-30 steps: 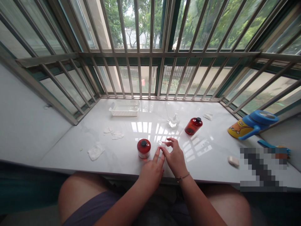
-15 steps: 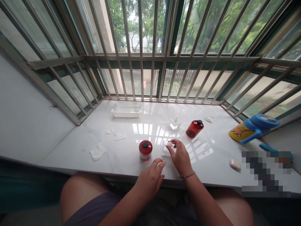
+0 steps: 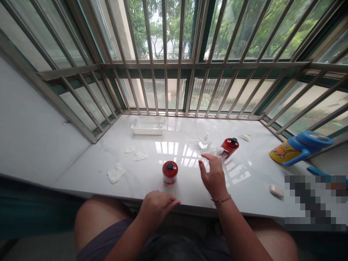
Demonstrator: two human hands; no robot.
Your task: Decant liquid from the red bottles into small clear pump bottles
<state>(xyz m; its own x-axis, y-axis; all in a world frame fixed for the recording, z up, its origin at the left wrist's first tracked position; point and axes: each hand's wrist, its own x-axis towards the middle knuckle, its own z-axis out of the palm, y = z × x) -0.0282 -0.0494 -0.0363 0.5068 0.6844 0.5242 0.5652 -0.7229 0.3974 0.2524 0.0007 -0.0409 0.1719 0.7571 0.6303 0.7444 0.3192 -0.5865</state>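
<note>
thin bracelet, dark purplish shorts

A clear, see-through plastic piece – its exact form hard to make out – lies in front of a translucent red, black-capped bottle, overlapping its lower part in view; whether they touch cannot be told. A second red bottle, also black-capped and closed, with a paler lower part, stands upright toward the counter's front edge – well apart from both.
</note>
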